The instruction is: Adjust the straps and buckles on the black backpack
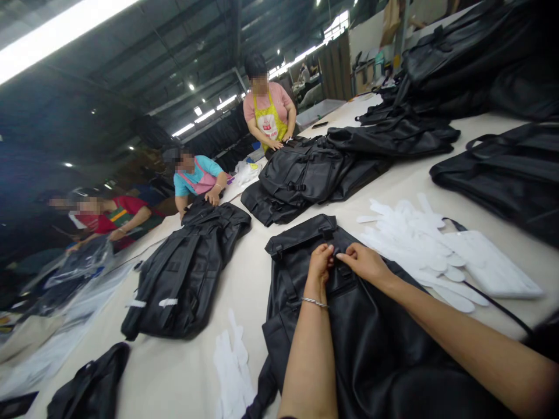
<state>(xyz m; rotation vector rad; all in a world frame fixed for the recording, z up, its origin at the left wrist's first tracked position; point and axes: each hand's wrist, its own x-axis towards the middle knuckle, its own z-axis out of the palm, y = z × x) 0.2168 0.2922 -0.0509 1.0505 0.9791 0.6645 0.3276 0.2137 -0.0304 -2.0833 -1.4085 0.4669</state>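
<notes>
A black backpack (371, 343) lies flat on the long pale table (196, 372) right in front of me. My left hand (321, 262), with a thin bracelet on the wrist, is closed in a pinch near the flap at the bag's top. My right hand (364, 262) meets it there, fingers pressed together on the same small spot, a strap or buckle too small to make out. Both forearms rest across the bag.
White foam cut-outs (419, 244) lie right of the bag, more white pieces (233, 361) at its left. Other black backpacks (183, 273) (305, 174) and stacks (480, 52) cover the table. Three other people (268, 110) (196, 174) (113, 215) work along the far left side.
</notes>
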